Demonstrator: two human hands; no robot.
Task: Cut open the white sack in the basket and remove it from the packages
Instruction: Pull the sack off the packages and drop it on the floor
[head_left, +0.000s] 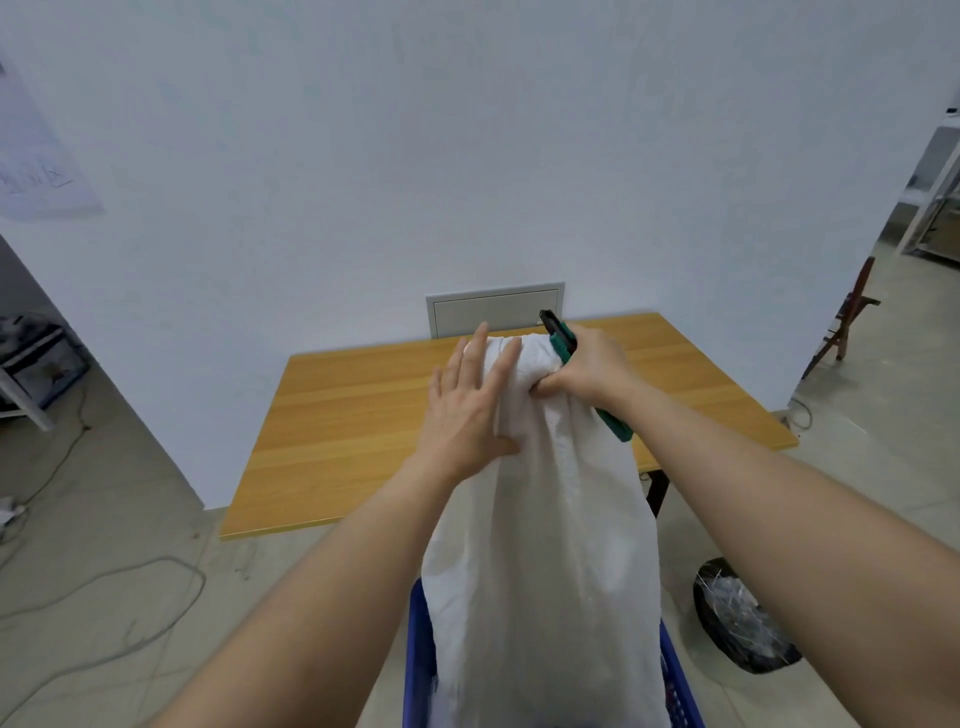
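Note:
The white sack (545, 545) hangs stretched upward out of the blue basket (420, 654) at the bottom centre. My right hand (587, 369) grips the sack's bunched top and also holds a green and black utility knife (563, 340), whose tail sticks out below the wrist. My left hand (470, 400) lies flat against the sack's upper left side, fingers spread. The packages in the basket are hidden by the sack.
A wooden table (363, 415) stands behind the sack against the white wall. A black bin with plastic scraps (737, 618) sits on the floor at the right. Cables (104, 597) run across the floor at the left. A wooden stand (852, 312) is at the far right.

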